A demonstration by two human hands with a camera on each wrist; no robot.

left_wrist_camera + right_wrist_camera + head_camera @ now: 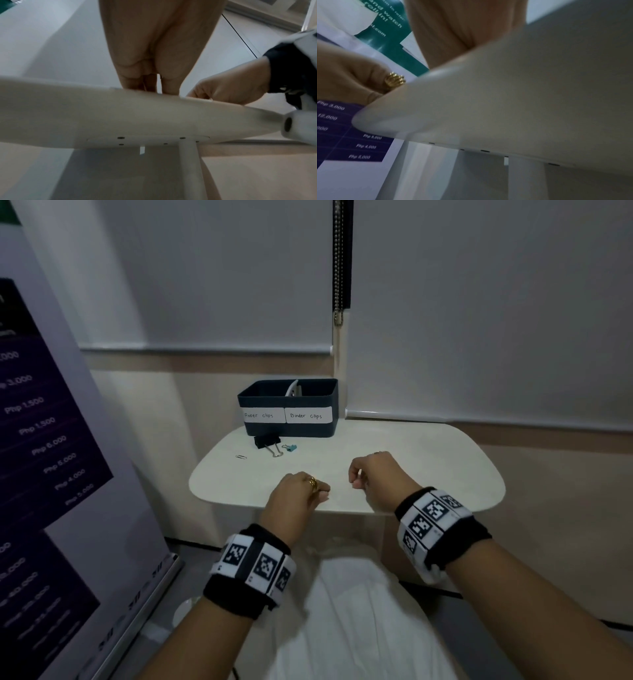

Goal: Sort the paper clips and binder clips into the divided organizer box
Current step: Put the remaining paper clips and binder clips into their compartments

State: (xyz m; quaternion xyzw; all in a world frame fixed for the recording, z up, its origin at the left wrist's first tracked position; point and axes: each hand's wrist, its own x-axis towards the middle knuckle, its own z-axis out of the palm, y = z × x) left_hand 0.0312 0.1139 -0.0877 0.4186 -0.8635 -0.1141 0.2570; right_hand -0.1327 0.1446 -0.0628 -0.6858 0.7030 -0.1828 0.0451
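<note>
A dark blue organizer box (pixel 291 431) stands at the back of the small white table (pixel 428 460). Its left half is labelled "Paper clips" and its right half "Binder clips", and a white divider (pixel 293 388) splits it. In front of it lie a black binder clip (pixel 267 441), a small teal binder clip (pixel 291 447) and a silver paper clip (pixel 241 456). My left hand (pixel 322 494), wearing a gold ring, rests near the table's front edge with fingers loosely curled, holding nothing I can see. My right hand (pixel 356 479) rests beside it, also loosely curled with nothing visible in it.
A tall printed banner (pixel 41 440) with a price list stands close on the left. Grey roller blinds and a bead chain (pixel 339 268) hang behind the table. White fabric (pixel 359 611) covers my lap below the table's front edge.
</note>
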